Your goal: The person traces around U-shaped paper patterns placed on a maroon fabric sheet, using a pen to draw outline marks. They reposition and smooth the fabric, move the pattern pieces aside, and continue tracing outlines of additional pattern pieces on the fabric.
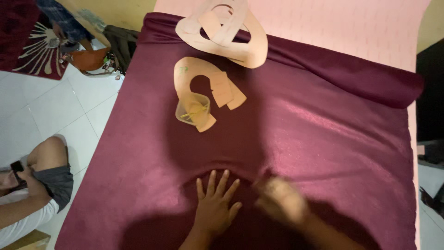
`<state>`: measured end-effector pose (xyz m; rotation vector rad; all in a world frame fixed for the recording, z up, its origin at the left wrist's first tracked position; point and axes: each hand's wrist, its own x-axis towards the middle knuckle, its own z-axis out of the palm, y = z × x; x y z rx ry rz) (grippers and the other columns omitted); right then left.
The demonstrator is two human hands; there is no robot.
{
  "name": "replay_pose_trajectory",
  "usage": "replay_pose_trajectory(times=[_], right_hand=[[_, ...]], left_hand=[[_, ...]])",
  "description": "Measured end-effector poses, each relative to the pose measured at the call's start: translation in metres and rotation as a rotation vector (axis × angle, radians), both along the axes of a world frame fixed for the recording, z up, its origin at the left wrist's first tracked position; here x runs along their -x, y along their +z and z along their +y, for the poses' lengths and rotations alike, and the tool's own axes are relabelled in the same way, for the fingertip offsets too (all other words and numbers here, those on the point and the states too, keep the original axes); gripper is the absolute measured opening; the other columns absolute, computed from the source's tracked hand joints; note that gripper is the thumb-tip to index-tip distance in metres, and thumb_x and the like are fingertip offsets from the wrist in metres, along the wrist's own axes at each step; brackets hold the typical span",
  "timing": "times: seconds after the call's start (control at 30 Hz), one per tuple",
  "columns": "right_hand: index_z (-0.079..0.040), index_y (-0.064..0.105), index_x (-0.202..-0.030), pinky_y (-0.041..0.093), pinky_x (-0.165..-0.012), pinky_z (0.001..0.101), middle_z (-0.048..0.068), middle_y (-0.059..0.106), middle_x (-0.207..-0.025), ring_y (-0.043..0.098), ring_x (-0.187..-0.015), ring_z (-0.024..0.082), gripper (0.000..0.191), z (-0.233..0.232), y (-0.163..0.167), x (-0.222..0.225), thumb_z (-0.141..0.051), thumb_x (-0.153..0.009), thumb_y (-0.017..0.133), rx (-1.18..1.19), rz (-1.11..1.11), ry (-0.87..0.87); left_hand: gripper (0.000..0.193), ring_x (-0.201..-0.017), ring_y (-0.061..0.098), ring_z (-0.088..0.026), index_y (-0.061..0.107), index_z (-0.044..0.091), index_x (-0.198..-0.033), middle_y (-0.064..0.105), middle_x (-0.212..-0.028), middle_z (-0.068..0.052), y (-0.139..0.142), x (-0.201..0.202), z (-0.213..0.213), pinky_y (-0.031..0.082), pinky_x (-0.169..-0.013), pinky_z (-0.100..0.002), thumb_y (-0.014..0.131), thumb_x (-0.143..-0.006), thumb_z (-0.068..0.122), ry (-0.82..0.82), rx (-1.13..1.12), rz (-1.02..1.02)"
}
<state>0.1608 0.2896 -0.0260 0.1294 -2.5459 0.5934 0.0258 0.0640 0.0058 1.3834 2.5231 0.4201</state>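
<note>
Left hand (215,206) flat on maroon cloth (323,139), palm down, fingers spread wide, holding nothing. Right hand (282,199) just beside it on the same cloth, blurred; grip impossible to tell, nothing visibly held. Cloth laid over a pink table (323,23), bunched into a thick fold along the far edge, bare pink showing beyond the fold. Small clear plastic cup (192,111) well above the hands near the middle of the cloth, thin yellowish bits inside, standing partly on a tan card cutout. Horseshoe-shaped tan card cutout (185,76) under and behind the cup, faint green mark near its top, too small to make out; smaller tan card pieces (226,90) overlapping at its right. Larger looped tan card cutouts (231,32) stacked at the far fold. Off the table's left: white tiled floor (55,106), another person's bent knee (48,153) and dark shorts, orange-brown bag (90,58) farther back.
</note>
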Motion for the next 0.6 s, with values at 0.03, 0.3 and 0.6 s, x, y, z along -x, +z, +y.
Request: replay_pose_trajectory(times=[0.03, 0.3, 0.6], right_hand=[[-0.01, 0.068, -0.109, 0.055, -0.063, 0.0392, 0.013, 0.068, -0.091, 0.066, -0.076, 0.027, 0.037, -0.008, -0.006, 0.01, -0.037, -0.085, 0.071, -0.046, -0.1, 0.038], [-0.016, 0.077, -0.117, 0.051, -0.052, 0.0377, 0.008, 0.067, -0.079, 0.06, -0.066, 0.022, 0.03, 0.089, -0.011, 0.119, -0.031, -0.091, 0.07, -0.208, -0.402, -0.408], [-0.019, 0.068, -0.136, 0.049, -0.05, 0.0353, 0.007, 0.062, -0.084, 0.057, -0.069, 0.021, 0.05, 0.0, -0.025, 0.169, -0.038, -0.09, 0.071, -0.266, -0.474, 0.299]], left_hand=[[0.066, -0.151, 0.017, -0.04, 0.048, 0.025, -0.151, 0.027, -0.165, -0.01, 0.0, 0.007, 0.006, 0.003, -0.116, -0.07, 0.059, -0.092, 0.052, -0.012, -0.055, 0.057], [0.07, -0.15, 0.017, -0.04, 0.049, 0.02, -0.15, 0.029, -0.163, -0.014, -0.003, 0.022, 0.009, 0.003, -0.113, -0.072, 0.061, -0.09, 0.054, -0.002, -0.018, -0.093], [0.07, -0.152, 0.016, -0.04, 0.049, 0.017, -0.15, 0.029, -0.162, -0.017, -0.007, 0.027, 0.006, 0.002, -0.114, -0.072, 0.06, -0.092, 0.055, 0.001, -0.024, -0.111]])
